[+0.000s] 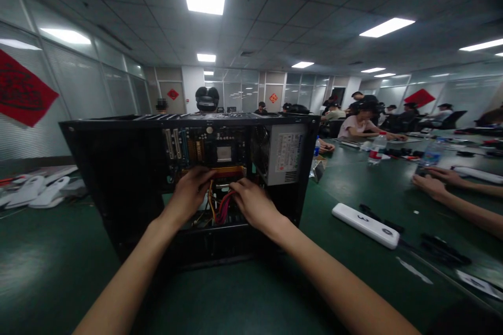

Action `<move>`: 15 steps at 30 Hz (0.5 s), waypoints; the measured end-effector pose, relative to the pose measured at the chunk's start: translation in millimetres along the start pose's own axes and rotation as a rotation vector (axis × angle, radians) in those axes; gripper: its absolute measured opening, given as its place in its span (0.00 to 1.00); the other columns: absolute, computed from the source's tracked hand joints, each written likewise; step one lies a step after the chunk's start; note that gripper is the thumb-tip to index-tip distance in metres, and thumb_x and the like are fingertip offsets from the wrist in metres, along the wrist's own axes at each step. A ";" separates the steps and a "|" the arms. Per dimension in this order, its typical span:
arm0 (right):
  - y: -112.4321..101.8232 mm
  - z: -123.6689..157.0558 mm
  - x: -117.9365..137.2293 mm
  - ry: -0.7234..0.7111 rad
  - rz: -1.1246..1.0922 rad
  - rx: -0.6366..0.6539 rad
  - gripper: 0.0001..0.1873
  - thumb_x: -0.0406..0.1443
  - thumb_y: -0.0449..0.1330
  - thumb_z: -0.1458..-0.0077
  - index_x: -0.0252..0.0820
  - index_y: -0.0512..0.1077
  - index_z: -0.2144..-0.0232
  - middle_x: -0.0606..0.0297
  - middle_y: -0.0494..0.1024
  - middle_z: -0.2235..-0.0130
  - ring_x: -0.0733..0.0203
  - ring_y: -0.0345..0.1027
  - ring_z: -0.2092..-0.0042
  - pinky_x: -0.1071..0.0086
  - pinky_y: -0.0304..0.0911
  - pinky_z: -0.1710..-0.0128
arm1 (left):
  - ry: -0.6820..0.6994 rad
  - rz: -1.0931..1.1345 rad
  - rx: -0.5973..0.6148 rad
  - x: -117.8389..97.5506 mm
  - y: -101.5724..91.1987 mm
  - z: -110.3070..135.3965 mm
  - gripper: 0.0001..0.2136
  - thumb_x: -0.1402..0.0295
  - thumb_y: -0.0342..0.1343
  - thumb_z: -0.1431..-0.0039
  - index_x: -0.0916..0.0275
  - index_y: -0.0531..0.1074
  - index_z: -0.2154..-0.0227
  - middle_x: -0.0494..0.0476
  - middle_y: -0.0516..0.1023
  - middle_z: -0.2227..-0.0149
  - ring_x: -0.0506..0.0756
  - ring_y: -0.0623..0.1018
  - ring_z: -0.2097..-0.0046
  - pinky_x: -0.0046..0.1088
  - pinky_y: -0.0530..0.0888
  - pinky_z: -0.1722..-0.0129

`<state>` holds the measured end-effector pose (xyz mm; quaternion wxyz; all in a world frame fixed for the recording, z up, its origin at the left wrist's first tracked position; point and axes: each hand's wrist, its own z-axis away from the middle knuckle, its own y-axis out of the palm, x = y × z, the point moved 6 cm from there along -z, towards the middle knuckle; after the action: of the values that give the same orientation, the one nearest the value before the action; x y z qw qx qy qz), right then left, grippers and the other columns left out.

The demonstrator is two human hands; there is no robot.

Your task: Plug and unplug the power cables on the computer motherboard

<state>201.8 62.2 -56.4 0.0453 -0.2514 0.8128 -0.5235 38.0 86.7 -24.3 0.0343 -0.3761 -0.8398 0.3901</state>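
An open black computer case [188, 124] stands on the green table, its inside facing me. Both of my hands reach into its lower middle. My left hand [192, 191] has its fingers pinched together at the lower edge of the motherboard [200, 138], beside the orange memory slots [230, 171]; what the fingertips hold is hidden. My right hand [251, 199] is closed at the upper end of a bundle of red, purple and yellow power cables [223, 208]. A square processor socket area [224, 154] shows above the hands. At the case's right side sits the grey power supply [288, 154].
On the right lie a white power strip-like box [365, 225] marked 3, black cables [444, 248] and a bottle with a red label [377, 147]. Another person's hands [436, 180] rest on the table there. White parts [39, 191] lie at the left.
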 end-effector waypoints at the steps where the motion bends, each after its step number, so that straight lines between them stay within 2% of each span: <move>1: 0.4 -0.5 -0.2 -0.004 -0.002 -0.001 0.15 0.35 0.51 0.34 0.44 0.71 0.48 0.58 0.73 0.52 0.57 0.70 0.51 0.68 0.63 0.52 | -0.026 0.010 0.016 2.4 3.0 0.6 0.18 0.70 0.50 0.39 0.60 0.73 0.46 0.61 0.78 0.49 0.59 0.77 0.48 0.39 0.72 0.45; 3: -0.2 -2.3 -1.5 -0.009 0.001 -0.014 0.15 0.35 0.51 0.34 0.44 0.71 0.49 0.58 0.72 0.51 0.57 0.69 0.50 0.69 0.63 0.51 | -0.105 0.038 0.063 7.8 8.7 1.3 0.19 0.70 0.53 0.40 0.61 0.71 0.45 0.60 0.80 0.52 0.59 0.79 0.51 0.38 0.73 0.48; 6: -1.2 -7.3 -7.9 0.001 0.000 -0.018 0.15 0.34 0.50 0.34 0.43 0.72 0.50 0.58 0.71 0.48 0.57 0.67 0.48 0.69 0.62 0.50 | -0.172 -0.002 0.112 13.1 13.3 -0.3 0.12 0.69 0.55 0.42 0.62 0.77 0.56 0.59 0.82 0.57 0.60 0.80 0.53 0.36 0.74 0.51; 9: 2.8 -13.1 -17.3 0.008 -0.032 0.018 0.16 0.31 0.49 0.35 0.43 0.73 0.51 0.57 0.69 0.46 0.59 0.66 0.47 0.71 0.61 0.48 | -0.111 -0.083 0.212 11.6 20.9 -4.9 0.08 0.70 0.56 0.43 0.60 0.79 0.62 0.57 0.83 0.59 0.59 0.81 0.55 0.34 0.74 0.52; 12: 7.8 -16.4 -23.1 0.000 -0.015 0.029 0.16 0.30 0.50 0.37 0.41 0.73 0.53 0.55 0.68 0.45 0.57 0.65 0.46 0.69 0.61 0.48 | -0.049 -0.134 0.341 8.8 31.8 -8.5 0.09 0.72 0.56 0.44 0.59 0.80 0.62 0.57 0.84 0.61 0.59 0.81 0.57 0.31 0.74 0.55; 15: 9.0 -15.6 -22.2 -0.013 0.053 0.031 0.15 0.30 0.50 0.38 0.42 0.74 0.55 0.54 0.68 0.46 0.55 0.67 0.48 0.66 0.63 0.50 | -0.030 -0.152 0.393 7.9 39.7 -9.9 0.11 0.73 0.55 0.44 0.60 0.80 0.61 0.59 0.83 0.60 0.59 0.81 0.56 0.31 0.74 0.56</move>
<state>212.6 88.2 -61.5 0.0681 -0.2325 0.8106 -0.5332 59.9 114.6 -46.3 0.1238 -0.2917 -0.7740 0.5482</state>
